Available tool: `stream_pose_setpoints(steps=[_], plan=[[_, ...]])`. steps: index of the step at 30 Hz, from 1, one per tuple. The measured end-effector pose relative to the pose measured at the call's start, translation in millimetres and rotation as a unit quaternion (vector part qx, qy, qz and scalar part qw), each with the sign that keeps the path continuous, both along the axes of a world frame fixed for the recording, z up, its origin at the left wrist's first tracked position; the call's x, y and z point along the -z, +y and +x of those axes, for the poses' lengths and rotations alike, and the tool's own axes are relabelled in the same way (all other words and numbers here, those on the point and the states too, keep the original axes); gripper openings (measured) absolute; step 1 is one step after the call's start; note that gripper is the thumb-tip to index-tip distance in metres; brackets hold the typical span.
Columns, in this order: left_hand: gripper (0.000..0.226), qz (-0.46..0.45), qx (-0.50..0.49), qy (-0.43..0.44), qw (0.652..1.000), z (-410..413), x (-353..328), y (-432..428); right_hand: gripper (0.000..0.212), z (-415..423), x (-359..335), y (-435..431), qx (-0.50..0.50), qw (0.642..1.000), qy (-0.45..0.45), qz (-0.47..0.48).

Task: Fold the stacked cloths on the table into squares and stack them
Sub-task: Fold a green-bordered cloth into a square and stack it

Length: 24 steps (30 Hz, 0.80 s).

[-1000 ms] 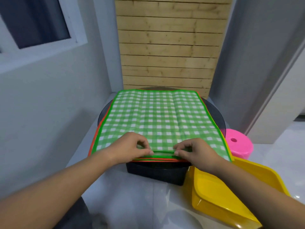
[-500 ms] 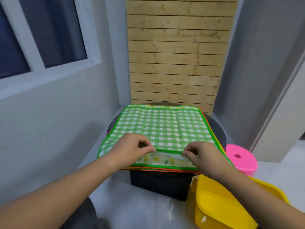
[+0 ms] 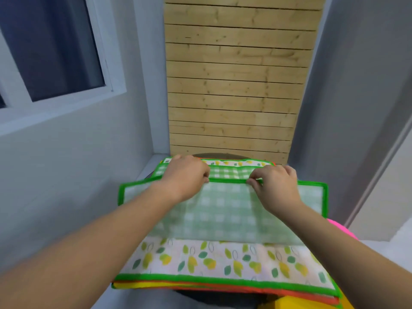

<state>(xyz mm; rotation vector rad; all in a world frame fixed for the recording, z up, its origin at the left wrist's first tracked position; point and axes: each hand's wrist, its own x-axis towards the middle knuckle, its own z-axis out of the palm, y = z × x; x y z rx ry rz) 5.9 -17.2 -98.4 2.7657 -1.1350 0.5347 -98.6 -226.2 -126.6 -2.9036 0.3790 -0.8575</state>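
Observation:
A green checked cloth [image 3: 223, 212] with a green border tops a stack of cloths. Its near half is turned over away from me, pale underside up, the lifted edge close to the far edge. My left hand [image 3: 186, 175] and my right hand [image 3: 275, 184] each pinch that green border, a short way apart. Under it lies a white cloth with green and yellow leaves [image 3: 223, 262], and below that show orange and yellow cloth edges [image 3: 200, 285]. The dark round table [image 3: 223, 155] is mostly hidden beneath the stack.
A wooden slat wall [image 3: 234, 85] stands right behind the table, with grey walls on both sides and a window [image 3: 49, 52] at the left. A pink stool [image 3: 338, 228] peeks out at the right, and a yellow bin [image 3: 289, 303] at the bottom right.
Both hands have carried the near edge of the green checked cloth up and away from me, almost to its far edge. The leaf-print cloth underneath has come into view.

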Motion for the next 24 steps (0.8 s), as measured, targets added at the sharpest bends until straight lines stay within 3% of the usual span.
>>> stream_pose_setpoints(steps=[2, 7, 9, 19, 24], plan=[[0.017, 0.02, -0.005, -0.01, 1.0, 20, 12, -13, 0.013, 25, 11, -12, 0.003, 0.999, 0.031, 0.015], [0.017, -0.062, -0.045, 0.212, 0.974, 64, 65, -22, 0.013, 64, 51, -33, -0.019, 0.981, 0.141, 0.134], [0.016, -0.098, -0.04, 0.251, 0.962, 72, 88, -21, 0.013, 70, 68, -39, -0.043, 0.975, 0.158, 0.152], [0.009, -0.141, -0.023, 0.198, 0.97, 89, 142, -22, 0.018, 84, 105, -62, -0.091, 0.972, 0.138, 0.166], [0.011, -0.171, -0.014, 0.196, 0.966, 89, 150, -20, 0.019, 104, 87, -69, -0.094, 0.952, 0.149, 0.25]])
